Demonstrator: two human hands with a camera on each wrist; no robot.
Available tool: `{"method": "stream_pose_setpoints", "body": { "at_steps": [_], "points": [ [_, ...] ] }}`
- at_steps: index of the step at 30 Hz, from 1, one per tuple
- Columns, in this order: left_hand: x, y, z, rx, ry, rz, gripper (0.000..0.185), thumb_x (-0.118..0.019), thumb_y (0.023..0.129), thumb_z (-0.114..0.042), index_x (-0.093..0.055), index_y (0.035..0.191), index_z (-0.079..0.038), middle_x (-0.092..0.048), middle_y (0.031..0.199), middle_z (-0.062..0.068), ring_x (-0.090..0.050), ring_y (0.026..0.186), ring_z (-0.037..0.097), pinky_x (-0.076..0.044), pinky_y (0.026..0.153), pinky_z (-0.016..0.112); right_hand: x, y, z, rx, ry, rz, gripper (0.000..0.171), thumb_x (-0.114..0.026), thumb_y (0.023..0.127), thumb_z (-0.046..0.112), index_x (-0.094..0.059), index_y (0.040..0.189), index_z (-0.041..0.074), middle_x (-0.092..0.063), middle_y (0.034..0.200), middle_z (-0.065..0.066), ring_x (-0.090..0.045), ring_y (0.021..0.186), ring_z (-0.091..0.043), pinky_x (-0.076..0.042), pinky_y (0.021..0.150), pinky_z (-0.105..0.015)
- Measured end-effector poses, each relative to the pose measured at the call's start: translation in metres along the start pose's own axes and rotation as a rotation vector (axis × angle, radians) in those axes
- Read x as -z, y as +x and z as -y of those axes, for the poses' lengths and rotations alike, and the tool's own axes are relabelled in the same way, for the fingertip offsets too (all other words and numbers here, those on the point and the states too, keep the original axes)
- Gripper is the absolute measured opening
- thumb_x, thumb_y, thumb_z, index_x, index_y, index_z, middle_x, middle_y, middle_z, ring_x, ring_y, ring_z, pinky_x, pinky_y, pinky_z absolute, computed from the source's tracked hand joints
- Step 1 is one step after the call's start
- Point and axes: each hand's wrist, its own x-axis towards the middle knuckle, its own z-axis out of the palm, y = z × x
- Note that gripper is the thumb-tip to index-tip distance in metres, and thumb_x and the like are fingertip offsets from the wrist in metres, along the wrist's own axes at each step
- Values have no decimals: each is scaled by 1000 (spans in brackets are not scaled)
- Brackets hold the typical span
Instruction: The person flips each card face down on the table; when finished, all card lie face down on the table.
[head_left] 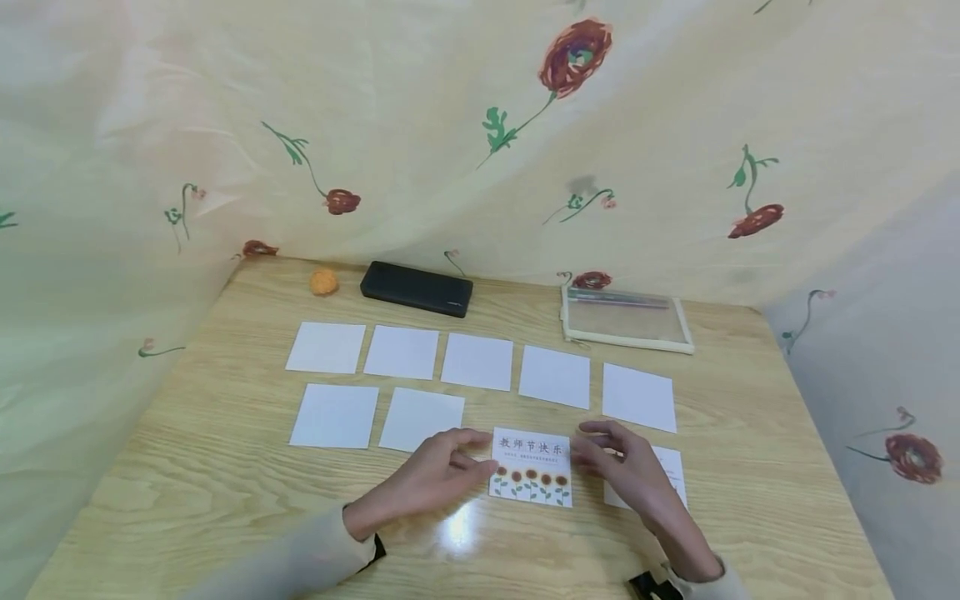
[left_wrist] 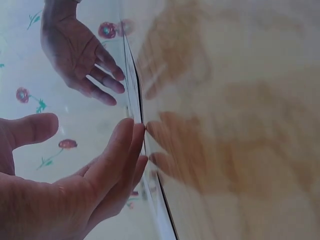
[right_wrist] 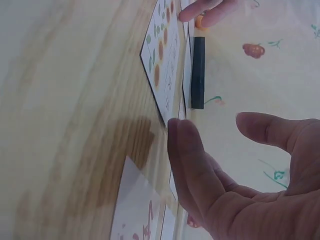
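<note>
The printed card (head_left: 532, 478) lies flat, face up, on the wooden surface (head_left: 225, 467) at its near edge, directly between the two hands. The left hand (head_left: 438, 475) has its fingertips at the card's left edge, appearing to touch it; the right hand (head_left: 626, 467) has its fingertips at the card's right edge, contact not certain from the head view. Neither grip has hold of anything: the fingers of both are extended and relaxed, thumbs spread apart from the fingers, as the wrist views confirm. The card is nearly square; its line of text runs left to right along the far edge and the row of sunflowers along the near edge, so it reads upright to the person. Both forearms enter from the near edge, angled inward, palms facing each other across the card. A second card (head_left: 671, 467) lies partly under the right hand. Seven blank white cards (head_left: 477, 361) lie in two rows beyond, well apart from both hands
</note>
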Motion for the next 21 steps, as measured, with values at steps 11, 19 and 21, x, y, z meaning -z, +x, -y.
{"method": "stream_pose_setpoints", "body": {
  "at_steps": [11,19,21],
  "points": [
    [-9,-4,-10,26,-40,4,62,-56,108,-38,-40,159,-6,-45,163,15,-64,132,33,-58,103,46,-2,-3,-4,-36,17,12,52,-66,104,22,-51,145,-6,-66,133,-27,-75,109,-23,-62,91,-27],
    [-11,-2,-11,41,-45,-24,62,-57,107,-40,-44,157,-8,-46,161,16,-61,134,36,-55,105,55,-4,-2,-3,-73,74,8,51,-65,105,23,-51,145,-6,-68,130,-26,-75,110,-27,-62,91,-28],
    [-12,-2,-10,42,-52,-19,62,-57,107,-40,-44,157,-8,-46,162,16,-60,135,37,-54,105,55,-5,-2,-3,-82,87,4,51,-64,105,23,-51,145,-5,-69,131,-26,-76,110,-27,-63,91,-28]
  ]
}}
